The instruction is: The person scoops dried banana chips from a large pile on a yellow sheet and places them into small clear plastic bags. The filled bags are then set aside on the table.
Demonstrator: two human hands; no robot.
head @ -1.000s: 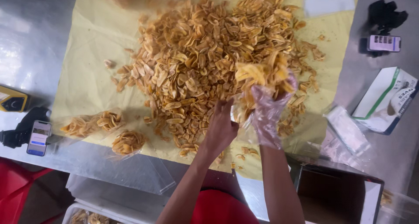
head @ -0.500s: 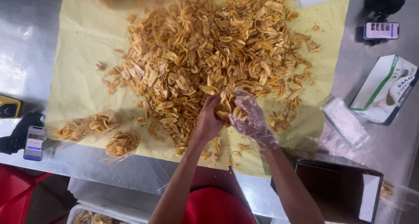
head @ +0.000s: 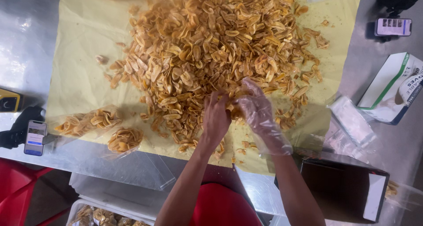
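Note:
A big heap of golden fried chips (head: pixel 207 54) lies spread on yellow paper (head: pixel 79 67) over a steel table. My left hand (head: pixel 216 118), bare, rests cupped on the near edge of the heap. My right hand (head: pixel 257 111) wears a thin clear plastic glove and sits right beside it, fingers curled into the chips. Both hands gather chips between them at the heap's front edge; what exactly lies under the palms is hidden.
Two filled clear bags of chips (head: pixel 88 122) (head: pixel 125 140) lie at the paper's near left. A phone (head: pixel 34 138) rests at the left edge, another phone (head: pixel 393 27) at far right. A glove box (head: pixel 390 89), loose plastic bags (head: pixel 352 120) and a dark box (head: pixel 343 188) sit right.
My right hand held a raised handful of chips a second ago; it has come down to the heap. Both hands now lie together among the chips at the near edge.

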